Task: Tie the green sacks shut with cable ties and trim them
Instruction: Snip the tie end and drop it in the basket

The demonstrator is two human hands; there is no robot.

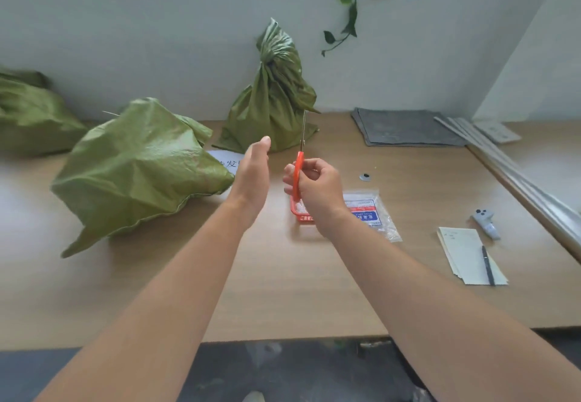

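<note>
My right hand (316, 189) grips orange-handled scissors (298, 175) upright over the table's middle, the closed blades pointing up toward a green sack (270, 99) that stands against the wall with its neck gathered. My left hand (253, 178) hovers just left of the scissors, fingers straight, holding nothing. A second green sack (135, 169) lies slumped on the table at the left, a thin tie end sticking out near its top. A third green sack (28, 115) sits at the far left edge. A clear bag of cable ties (371, 213) lies under my right wrist.
A small orange basket (301, 213) sits beneath my right hand. A white printed sheet (228, 161) lies between the sacks. Grey mats (405, 126) are stacked at the back right. A notepad with pen (468, 253), a small grey device (485, 220) and a metal washer (365, 176) lie at right.
</note>
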